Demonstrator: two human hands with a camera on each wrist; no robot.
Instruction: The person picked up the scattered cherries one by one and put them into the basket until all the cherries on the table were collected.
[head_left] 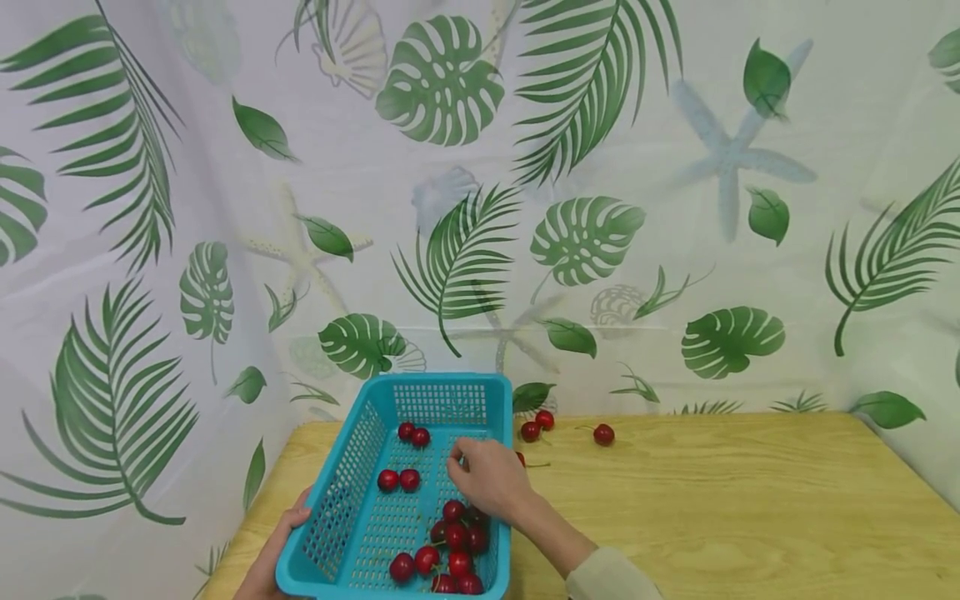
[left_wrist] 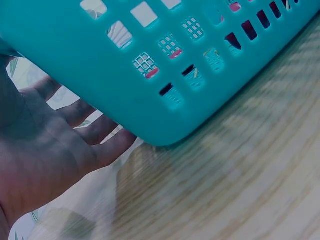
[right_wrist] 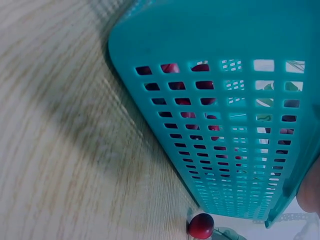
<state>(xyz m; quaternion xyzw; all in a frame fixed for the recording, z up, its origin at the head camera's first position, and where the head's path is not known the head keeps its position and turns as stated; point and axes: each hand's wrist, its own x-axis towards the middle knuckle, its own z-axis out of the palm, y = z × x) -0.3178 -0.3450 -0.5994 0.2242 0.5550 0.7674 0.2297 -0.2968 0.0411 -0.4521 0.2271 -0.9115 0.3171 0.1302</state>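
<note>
A blue plastic basket with perforated walls stands on the wooden table and holds several red cherries. Most of them crowd its near right corner, such as one cherry; two pairs lie farther left and back. My left hand grips the basket's left side; in the left wrist view its fingers lie against the outer wall. My right hand reaches over the right rim, fingers bent above the basket floor. Whether anything is between them is hidden. The right wrist view shows only a bit of that hand.
Outside the basket, to its right, lie a few loose cherries, one partly hidden behind my right hand. Wooden tabletop stretches to the right. A white curtain printed with green leaves hangs behind and along the left.
</note>
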